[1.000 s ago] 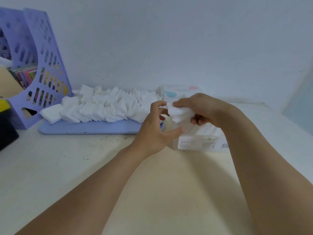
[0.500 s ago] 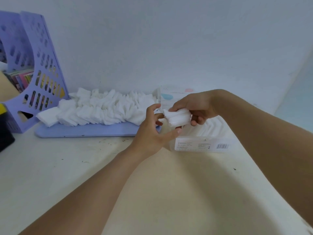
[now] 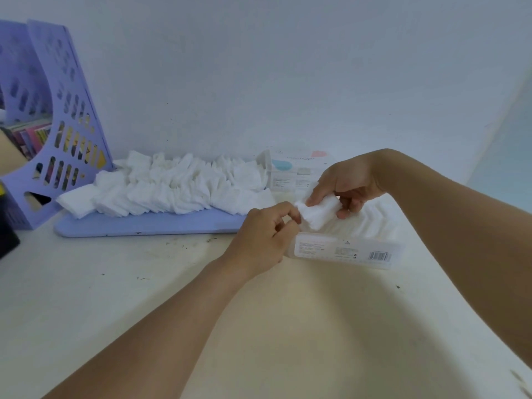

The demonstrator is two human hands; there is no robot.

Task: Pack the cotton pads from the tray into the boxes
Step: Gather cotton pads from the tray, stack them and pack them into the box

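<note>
While the right hand (image 3: 349,182) pinches a pad stack (image 3: 318,210) over the box (image 3: 345,249) — left hand (image 3: 263,240) fingers curl, touching it.

Pretty soft, even light with a cool bluish cast on the wall (image 3: 288,67). Faint, blurry shadows from both arms fall on the table (image 3: 115,298) toward 6 o'clock. No glare. Wide-angle lens bends things at the edges, and the whole picture looks slightly smeary.

Single head-worn wide-angle view, looking forward and down across the table (image 3: 115,298) toward the wall (image 3: 259,67); forearms enter from the bottom edge, hands close at centre. No second view.
</note>
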